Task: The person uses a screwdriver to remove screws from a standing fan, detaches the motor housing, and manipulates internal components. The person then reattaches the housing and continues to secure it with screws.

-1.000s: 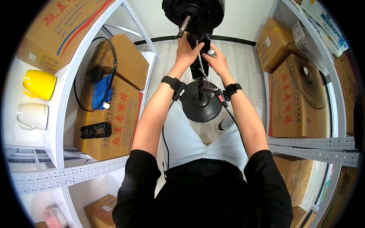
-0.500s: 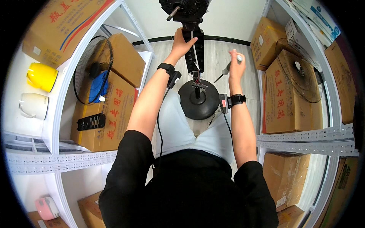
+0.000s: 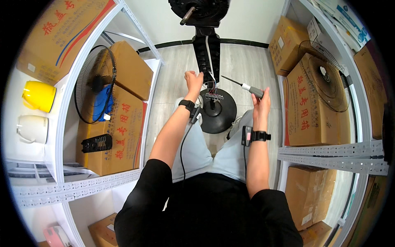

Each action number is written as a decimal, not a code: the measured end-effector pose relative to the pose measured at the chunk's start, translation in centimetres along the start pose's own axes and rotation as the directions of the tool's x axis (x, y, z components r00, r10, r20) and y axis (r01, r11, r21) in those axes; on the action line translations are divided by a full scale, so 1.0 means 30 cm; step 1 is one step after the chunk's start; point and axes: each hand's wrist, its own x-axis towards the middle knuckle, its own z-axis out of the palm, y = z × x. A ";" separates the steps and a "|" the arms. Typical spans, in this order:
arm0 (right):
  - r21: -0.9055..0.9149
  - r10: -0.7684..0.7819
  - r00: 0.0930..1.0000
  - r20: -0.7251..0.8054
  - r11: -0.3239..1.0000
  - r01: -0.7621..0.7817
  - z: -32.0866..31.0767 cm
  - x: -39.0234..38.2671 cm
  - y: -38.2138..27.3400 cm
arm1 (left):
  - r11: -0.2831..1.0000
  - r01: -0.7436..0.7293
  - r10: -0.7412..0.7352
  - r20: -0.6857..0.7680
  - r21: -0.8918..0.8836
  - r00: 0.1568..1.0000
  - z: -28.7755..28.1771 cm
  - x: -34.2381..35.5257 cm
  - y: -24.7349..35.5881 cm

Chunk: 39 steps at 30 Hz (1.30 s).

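Note:
A standing fan without its blade and grilles is in front of me. Its motor head point(image 3: 199, 12) is at the top, its black column point(image 3: 201, 53) runs down from there, and the round black base point(image 3: 222, 117) rests on the floor. A pale cable runs along the column to loose wires and a small terminal part point(image 3: 214, 96) at its lower end. My left hand point(image 3: 194, 85) is just left of these wires, fingers bent and thumb apart, with nothing visible in it. My right hand point(image 3: 261, 106) holds a screwdriver point(image 3: 252, 89) by its grey handle, its shaft pointing up-left toward the column.
On the left shelf are a fan grille point(image 3: 95, 84), a blue cloth point(image 3: 103, 103), a black slotted part point(image 3: 97, 143), a yellow kettle point(image 3: 39, 96) and a white kettle point(image 3: 33, 129). Another grille point(image 3: 325, 76) leans on a carton point(image 3: 306, 119) at right.
My left hand has let go of the upper column and come down beside the wires. My right hand has lowered, and the screwdriver has turned from pointing down-left to up-left.

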 end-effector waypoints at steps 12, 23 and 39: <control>0.158 0.218 0.965 0.143 0.958 -0.239 0.098 -0.168 0.141 | 0.763 0.414 0.011 0.650 -0.497 0.760 0.079 -0.084 -0.047; 0.181 0.231 0.972 0.031 0.956 -0.233 0.109 -0.185 0.203 | 0.705 0.434 0.054 0.653 -0.561 0.755 0.057 -0.044 -0.102; 0.220 0.183 0.982 -0.043 0.961 -0.169 0.066 -0.210 0.271 | 0.720 0.324 0.103 0.556 -0.614 0.825 0.102 -0.067 -0.076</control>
